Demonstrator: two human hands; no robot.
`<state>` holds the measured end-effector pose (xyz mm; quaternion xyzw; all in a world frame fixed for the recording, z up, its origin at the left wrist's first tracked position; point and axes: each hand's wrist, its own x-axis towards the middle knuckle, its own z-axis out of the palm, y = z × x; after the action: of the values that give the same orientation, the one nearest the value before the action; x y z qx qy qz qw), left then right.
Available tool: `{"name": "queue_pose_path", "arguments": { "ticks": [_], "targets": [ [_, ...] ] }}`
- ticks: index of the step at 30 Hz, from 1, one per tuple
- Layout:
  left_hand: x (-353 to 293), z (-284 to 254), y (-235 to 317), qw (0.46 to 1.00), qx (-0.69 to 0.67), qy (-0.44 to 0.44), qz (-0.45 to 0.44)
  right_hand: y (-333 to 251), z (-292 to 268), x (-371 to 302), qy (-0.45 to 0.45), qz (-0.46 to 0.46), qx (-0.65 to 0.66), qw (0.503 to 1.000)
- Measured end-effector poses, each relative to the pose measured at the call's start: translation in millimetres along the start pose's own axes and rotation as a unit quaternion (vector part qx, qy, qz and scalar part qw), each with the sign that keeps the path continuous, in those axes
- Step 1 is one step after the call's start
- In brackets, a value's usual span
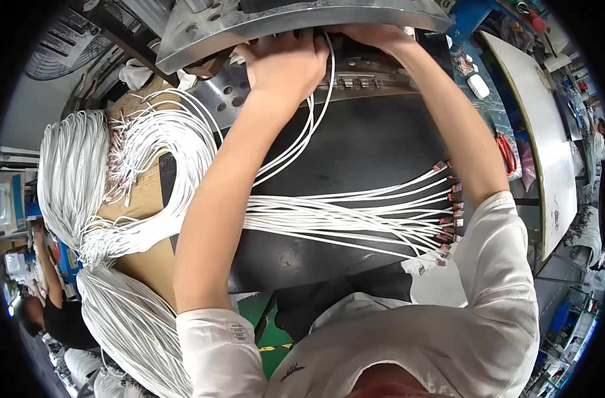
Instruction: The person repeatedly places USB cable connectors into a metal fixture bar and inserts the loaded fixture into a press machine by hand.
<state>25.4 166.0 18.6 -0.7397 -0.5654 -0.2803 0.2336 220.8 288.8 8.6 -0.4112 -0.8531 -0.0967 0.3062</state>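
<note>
Both my hands reach under the thick metal plate (302, 28) of a press-like machine. My left hand (288, 65) has bent fingers, their tips out of sight, and looks closed around white cables (307, 136) that run up beneath it. One of those cables bows out on its right side. Farther right is my right hand (375, 36), its fingers mostly hidden by the plate. Below my hands lies a spread of white cables (329, 211) across the black worktop (375, 146). Small reddish-and-metal connectors (456, 205) end them beside my right forearm.
Thick bundles of white cable (73, 172) pile up on the left over a brown board (153, 268). Red-handled pliers or scissors (506, 156) lie on the bench at right, near a long pale panel (548, 152). Another person (57, 312) is at the far left.
</note>
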Motion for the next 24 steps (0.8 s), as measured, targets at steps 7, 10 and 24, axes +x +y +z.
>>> {"name": "queue_pose_path", "arguments": {
  "ticks": [7, 10, 24],
  "targets": [
    [-58.3, -108.9, 20.1, 0.972, -0.218, -0.062, -0.061, -131.2, -123.3, -96.7, -0.136, 0.087, 0.392, 0.906],
    [-155.2, -203.7, 26.4, 0.633, -0.74, -0.214, -0.068, -147.3, -198.5, -201.6, -0.374, -0.137, 0.724, 0.563],
    [-391.5, -180.3, 40.7, 0.479, -0.525, 0.012, -0.703, -242.4, -112.3, -461.0, -0.009, 0.579, 0.555, 0.598]
  ]
}}
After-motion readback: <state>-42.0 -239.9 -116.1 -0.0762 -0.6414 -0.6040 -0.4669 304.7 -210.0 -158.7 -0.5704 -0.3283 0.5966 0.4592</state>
